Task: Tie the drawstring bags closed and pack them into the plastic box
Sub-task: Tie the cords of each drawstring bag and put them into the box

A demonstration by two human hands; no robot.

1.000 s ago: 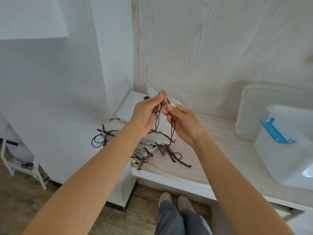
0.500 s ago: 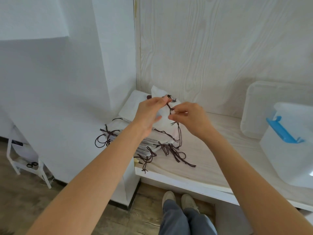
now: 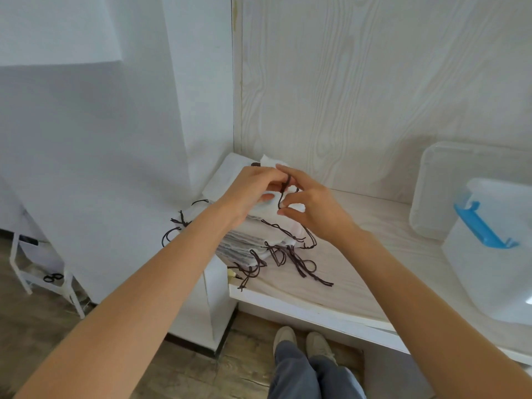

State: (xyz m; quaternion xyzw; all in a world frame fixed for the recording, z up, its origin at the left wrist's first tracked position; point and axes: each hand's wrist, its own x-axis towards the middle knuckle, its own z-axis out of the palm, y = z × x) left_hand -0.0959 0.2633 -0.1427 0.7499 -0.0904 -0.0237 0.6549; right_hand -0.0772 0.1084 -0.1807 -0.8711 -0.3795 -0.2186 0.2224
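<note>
Pinching one dark cord (image 3: 283, 194) between them, the left hand (image 3: 253, 194) and right hand (image 3: 312, 207) work above the stacked white bags (image 3: 253, 243).

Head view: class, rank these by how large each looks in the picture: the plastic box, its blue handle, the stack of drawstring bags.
1. Plastic box, though it is cut off at the frame edge and nearer the camera.
2. Stack of drawstring bags, partly hidden by the hands.
3. Blue handle, clearly smallest.
</note>
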